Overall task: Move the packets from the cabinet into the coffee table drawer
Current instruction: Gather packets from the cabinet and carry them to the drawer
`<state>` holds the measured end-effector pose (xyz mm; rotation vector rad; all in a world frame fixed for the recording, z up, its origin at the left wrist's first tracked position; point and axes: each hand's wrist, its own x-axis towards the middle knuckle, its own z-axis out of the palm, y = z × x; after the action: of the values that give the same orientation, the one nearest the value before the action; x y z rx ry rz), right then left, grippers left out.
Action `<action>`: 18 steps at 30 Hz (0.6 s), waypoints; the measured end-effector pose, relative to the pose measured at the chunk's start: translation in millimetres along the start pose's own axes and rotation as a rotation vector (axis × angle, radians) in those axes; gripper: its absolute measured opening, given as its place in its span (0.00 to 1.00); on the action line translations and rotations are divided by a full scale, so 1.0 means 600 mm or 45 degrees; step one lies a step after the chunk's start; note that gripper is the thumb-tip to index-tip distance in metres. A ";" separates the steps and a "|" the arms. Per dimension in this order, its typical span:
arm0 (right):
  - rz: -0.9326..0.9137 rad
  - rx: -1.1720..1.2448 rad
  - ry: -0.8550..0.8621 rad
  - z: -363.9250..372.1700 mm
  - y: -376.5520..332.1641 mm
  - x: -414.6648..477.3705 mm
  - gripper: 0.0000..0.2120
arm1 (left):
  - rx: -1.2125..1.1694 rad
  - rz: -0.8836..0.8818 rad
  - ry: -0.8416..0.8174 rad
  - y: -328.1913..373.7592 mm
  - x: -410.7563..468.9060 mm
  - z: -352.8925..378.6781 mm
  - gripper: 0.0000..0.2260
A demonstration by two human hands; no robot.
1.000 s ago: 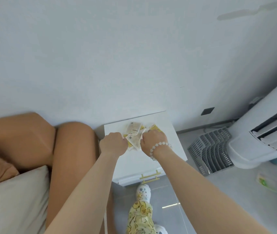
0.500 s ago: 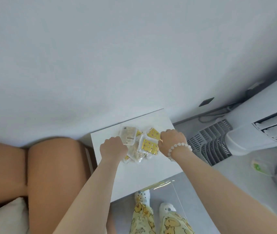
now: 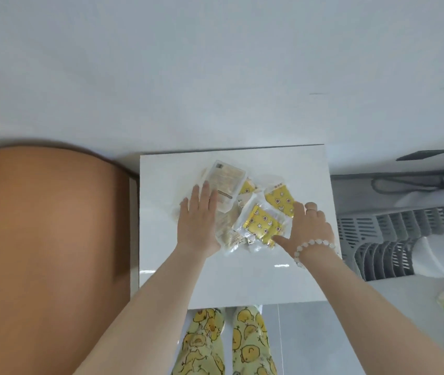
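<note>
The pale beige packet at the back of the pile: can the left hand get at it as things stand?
Probably yes. The left hand lies flat, fingertips at the beige packet, which sits uncovered on top of the other packets.

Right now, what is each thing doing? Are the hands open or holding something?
left hand, open, lying flat on the left side of the pile.
right hand, open, fingers spread, touching the pile's right side.
packets, loose overlapping pile lying on the cabinet top.
cabinet, white top bearing the pile; no drawer in view.
bracelet, worn on the right wrist.
</note>
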<state>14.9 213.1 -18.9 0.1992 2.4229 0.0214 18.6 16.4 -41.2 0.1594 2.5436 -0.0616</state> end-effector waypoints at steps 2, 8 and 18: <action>0.036 0.053 -0.021 0.007 -0.006 0.040 0.49 | 0.069 0.061 0.029 0.009 0.033 0.008 0.54; 0.076 0.068 -0.076 0.042 -0.029 0.106 0.65 | 0.202 0.140 -0.046 0.022 0.097 0.028 0.67; 0.108 0.085 -0.005 0.052 -0.032 0.105 0.64 | -0.052 0.195 -0.080 0.021 0.072 0.042 0.57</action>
<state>-14.5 202.6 -84.8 0.3322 2.4116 -0.0220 -1.5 31.2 -86.1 0.3306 2.4602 0.0444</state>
